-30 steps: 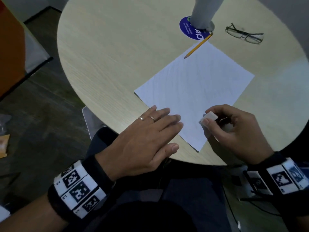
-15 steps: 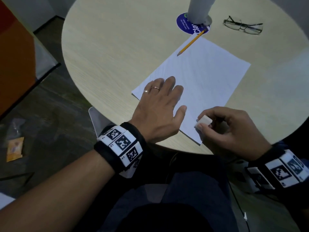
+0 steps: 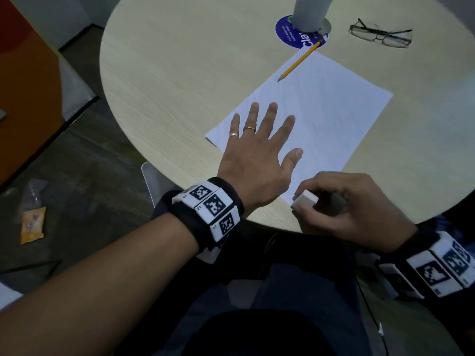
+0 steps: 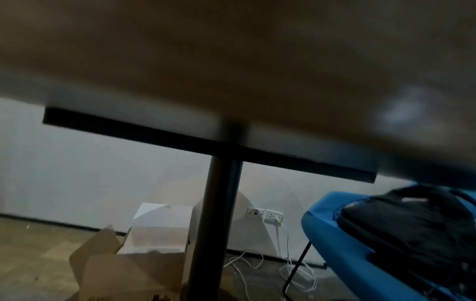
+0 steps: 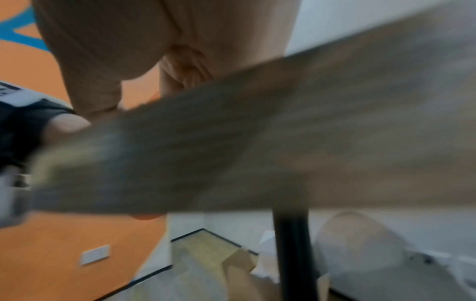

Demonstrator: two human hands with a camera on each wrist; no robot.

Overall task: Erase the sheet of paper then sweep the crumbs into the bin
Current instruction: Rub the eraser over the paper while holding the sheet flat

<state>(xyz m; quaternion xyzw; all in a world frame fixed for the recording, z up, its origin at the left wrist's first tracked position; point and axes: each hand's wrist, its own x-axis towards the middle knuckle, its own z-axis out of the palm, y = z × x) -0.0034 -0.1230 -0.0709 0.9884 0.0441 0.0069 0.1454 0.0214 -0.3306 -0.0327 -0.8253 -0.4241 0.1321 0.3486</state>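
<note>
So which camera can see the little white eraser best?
The head view: the eraser shows clearly, pinched in the right hand at the paper's near corner. Neither wrist view shows it; both look under the table.

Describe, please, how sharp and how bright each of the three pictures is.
Head view: dim but sharp; the faint marks on the white sheet of paper and the white block eraser pinched by the right hand read clearly. Left wrist view: dark, the brown table underside soft. Right wrist view: heavily smeared, the table edge a streak.
</note>
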